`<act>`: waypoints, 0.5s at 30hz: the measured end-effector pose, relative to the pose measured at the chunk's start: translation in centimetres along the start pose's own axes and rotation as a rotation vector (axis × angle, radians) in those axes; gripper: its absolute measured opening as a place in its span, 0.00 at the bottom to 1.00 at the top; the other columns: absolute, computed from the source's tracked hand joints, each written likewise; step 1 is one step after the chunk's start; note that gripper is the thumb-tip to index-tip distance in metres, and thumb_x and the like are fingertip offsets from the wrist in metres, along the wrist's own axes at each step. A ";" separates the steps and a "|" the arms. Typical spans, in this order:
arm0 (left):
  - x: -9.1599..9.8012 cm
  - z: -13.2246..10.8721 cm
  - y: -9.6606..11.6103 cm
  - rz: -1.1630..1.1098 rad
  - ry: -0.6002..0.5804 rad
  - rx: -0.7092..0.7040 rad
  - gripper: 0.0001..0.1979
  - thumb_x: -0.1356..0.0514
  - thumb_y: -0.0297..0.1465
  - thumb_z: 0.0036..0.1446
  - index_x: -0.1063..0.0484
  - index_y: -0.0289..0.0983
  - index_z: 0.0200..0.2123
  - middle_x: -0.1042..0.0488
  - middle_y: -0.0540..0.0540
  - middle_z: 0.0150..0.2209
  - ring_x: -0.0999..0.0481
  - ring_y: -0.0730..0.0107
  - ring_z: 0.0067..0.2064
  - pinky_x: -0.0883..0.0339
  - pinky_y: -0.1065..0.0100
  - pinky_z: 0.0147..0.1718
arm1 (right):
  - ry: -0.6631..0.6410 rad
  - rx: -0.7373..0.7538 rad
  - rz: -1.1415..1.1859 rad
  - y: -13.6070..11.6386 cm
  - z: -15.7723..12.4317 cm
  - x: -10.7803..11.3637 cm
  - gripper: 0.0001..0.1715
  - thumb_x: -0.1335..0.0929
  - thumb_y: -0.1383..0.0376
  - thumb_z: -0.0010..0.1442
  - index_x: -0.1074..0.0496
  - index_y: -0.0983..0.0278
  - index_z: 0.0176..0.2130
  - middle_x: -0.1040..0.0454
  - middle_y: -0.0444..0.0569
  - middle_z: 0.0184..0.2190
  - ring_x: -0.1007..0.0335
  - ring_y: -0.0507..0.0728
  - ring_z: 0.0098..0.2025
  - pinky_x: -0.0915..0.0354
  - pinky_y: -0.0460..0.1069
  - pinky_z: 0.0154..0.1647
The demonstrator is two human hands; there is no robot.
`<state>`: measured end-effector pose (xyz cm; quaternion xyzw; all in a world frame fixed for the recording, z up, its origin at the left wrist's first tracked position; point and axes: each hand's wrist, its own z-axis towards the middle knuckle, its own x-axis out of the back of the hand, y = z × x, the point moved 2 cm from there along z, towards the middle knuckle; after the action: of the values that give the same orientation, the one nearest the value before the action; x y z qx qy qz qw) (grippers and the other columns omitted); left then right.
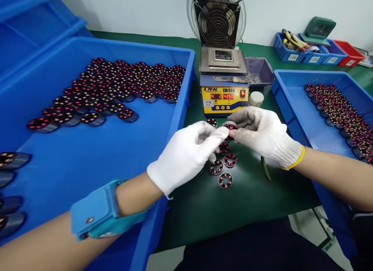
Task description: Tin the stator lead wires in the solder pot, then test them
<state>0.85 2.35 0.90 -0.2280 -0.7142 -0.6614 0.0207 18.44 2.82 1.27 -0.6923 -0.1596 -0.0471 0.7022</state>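
Note:
My right hand (pixel 262 131), in a knitted glove with a bare fingertip showing, pinches a round motor stator (pixel 230 125) with red and black parts. Meeting it from the left is my left hand (pixel 194 148), in a white glove, its fingers curled and its thumb tip against the stator's lower edge. The gloves partly cover this stator. Below the hands, several more ring-shaped stators with copper windings lie on the green table, among them a loose stator (pixel 225 180) nearest me. Another stator (pixel 212 123) sits just behind my left fingers.
A yellow-fronted CM 558 solder pot (pixel 224 98) stands ahead, with a fan (pixel 218 24) behind. Blue bins of stators flank me: a left bin (pixel 171 146) and a right bin (pixel 288 107). A white round container (pixel 256 98), purple bin (pixel 264 65) and tool box (pixel 288 55) stand beyond.

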 end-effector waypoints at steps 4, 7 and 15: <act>-0.4 -0.9 0.0 -0.074 -0.028 -0.093 0.10 0.40 0.37 0.58 0.29 0.37 0.29 0.27 0.52 0.23 0.27 0.73 0.23 0.34 0.72 0.21 | 0.012 0.019 -0.029 0.1 0.2 0.3 0.12 0.26 0.65 0.52 0.26 0.64 0.38 0.22 0.46 0.37 0.24 0.54 0.36 0.25 0.47 0.36; 0.0 -1.4 0.0 -0.112 0.012 -0.168 0.08 0.41 0.35 0.59 0.28 0.37 0.31 0.26 0.51 0.24 0.27 0.73 0.23 0.33 0.72 0.23 | 0.052 0.022 -0.023 0.0 0.4 0.8 0.13 0.26 0.65 0.51 0.25 0.65 0.38 0.22 0.47 0.36 0.23 0.55 0.36 0.24 0.48 0.36; 0.6 0.0 0.2 -0.166 0.097 -0.032 0.20 0.47 0.47 0.63 0.30 0.35 0.35 0.27 0.49 0.25 0.25 0.71 0.24 0.36 0.70 0.21 | 0.096 0.109 -0.317 -2.1 3.0 2.8 0.12 0.27 0.63 0.54 0.25 0.64 0.40 0.22 0.48 0.39 0.25 0.57 0.41 0.27 0.50 0.42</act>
<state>0.34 2.51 1.27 -0.1362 -0.7181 -0.6824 -0.0032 19.95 6.13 4.09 -0.6164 -0.2353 -0.1818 0.7292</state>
